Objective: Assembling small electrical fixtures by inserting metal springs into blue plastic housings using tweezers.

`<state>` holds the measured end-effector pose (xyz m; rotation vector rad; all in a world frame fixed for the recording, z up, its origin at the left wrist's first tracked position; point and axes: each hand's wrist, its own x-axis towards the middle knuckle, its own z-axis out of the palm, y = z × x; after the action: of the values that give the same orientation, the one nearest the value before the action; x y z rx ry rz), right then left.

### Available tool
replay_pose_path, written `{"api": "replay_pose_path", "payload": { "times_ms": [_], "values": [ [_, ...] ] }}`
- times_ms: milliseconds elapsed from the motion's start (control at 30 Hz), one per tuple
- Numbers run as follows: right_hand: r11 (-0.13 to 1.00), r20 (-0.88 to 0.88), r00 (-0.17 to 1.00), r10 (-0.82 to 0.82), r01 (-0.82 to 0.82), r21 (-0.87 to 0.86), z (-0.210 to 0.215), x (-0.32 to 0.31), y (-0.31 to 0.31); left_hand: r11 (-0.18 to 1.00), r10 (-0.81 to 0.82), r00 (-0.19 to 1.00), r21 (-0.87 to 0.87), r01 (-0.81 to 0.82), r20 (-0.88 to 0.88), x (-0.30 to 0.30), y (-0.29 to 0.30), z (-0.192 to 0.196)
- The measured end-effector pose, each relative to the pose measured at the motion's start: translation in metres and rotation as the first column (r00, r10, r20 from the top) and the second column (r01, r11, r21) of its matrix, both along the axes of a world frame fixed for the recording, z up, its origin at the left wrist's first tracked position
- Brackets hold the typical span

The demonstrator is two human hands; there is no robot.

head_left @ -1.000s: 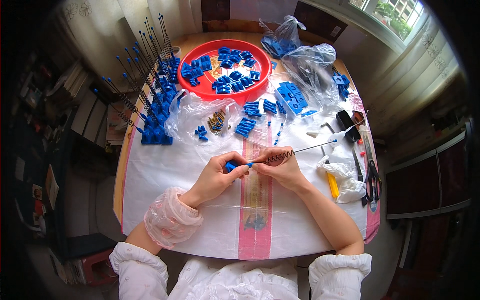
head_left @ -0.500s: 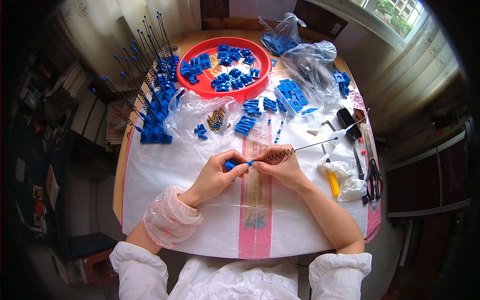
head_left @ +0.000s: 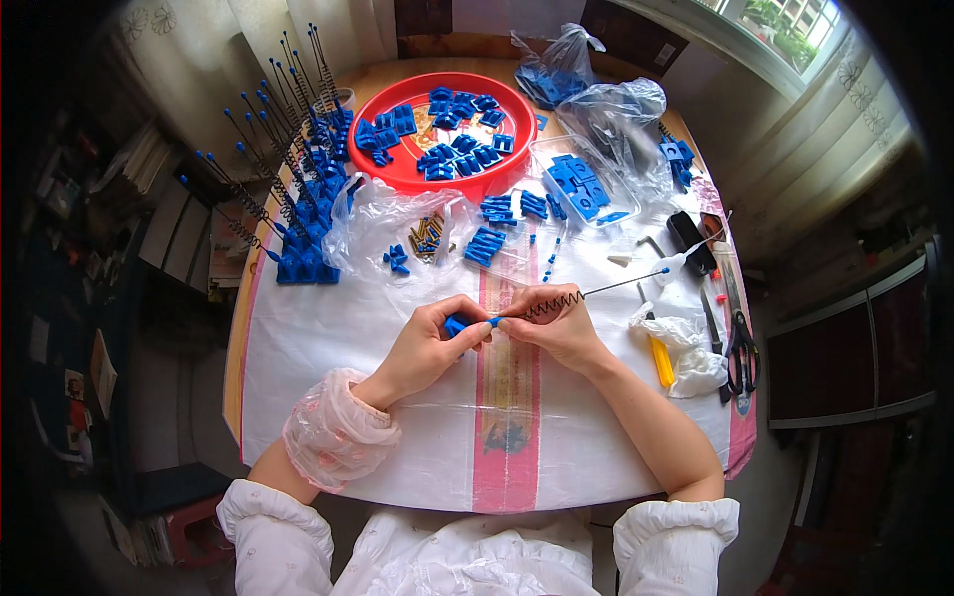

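Observation:
Near the middle of the table, my left hand (head_left: 422, 346) is closed around a blue plastic piece (head_left: 455, 326), most of it hidden by the fingers. Touching it fingertip to fingertip, my right hand (head_left: 558, 333) pinches the lower end of a spring rod. Its dark coil spring (head_left: 553, 306) runs over the fingers, and a thin straight wire (head_left: 626, 285) continues up to the right, ending in a small blue tip (head_left: 665, 270). Between the two thumbs a narrow blue end (head_left: 494, 322) shows. Whether it is seated in the blue piece I cannot tell.
Blue-based spring rods (head_left: 308, 266) stand upright at the far left. A red basin (head_left: 363, 169) holds blue parts. Brass pins (head_left: 426, 236) lie by a plastic bag (head_left: 363, 214). Rightward are a clear tray (head_left: 621, 204), scissors (head_left: 741, 363), a yellow-handled tool (head_left: 662, 361) and crumpled white plastic (head_left: 701, 372).

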<state>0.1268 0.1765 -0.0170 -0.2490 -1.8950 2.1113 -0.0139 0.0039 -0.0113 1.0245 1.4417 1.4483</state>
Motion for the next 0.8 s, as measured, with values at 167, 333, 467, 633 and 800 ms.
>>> {"api": "replay_pose_path", "payload": {
  "times_ms": [167,333,467,633,800],
  "values": [
    [1.0,0.018,1.0,-0.003,0.004,-0.008,-0.0011,0.0007,0.0003,1.0,0.003,1.0,-0.021,-0.002,0.009,0.0007,0.0001,0.0028],
    [0.998,-0.004,1.0,0.02,-0.02,-0.052,0.0021,0.0004,-0.0006,1.0,-0.001,1.0,-0.008,0.002,0.009,0.0005,-0.0004,0.0021],
    [1.0,-0.002,1.0,0.008,-0.008,-0.014,0.0005,0.0005,0.0,1.0,-0.004,1.0,-0.015,0.004,0.015,0.0008,0.0,0.0033],
    [1.0,-0.007,1.0,0.002,-0.002,-0.027,0.0005,0.0003,-0.0007,1.0,-0.007,1.0,-0.005,0.007,0.008,-0.0003,-0.0004,0.0015],
    [1.0,-0.009,1.0,-0.002,0.002,-0.001,0.0007,0.0001,-0.0009,1.0,-0.003,1.0,0.015,0.003,0.003,-0.0003,-0.0001,-0.0004]
  ]
}}
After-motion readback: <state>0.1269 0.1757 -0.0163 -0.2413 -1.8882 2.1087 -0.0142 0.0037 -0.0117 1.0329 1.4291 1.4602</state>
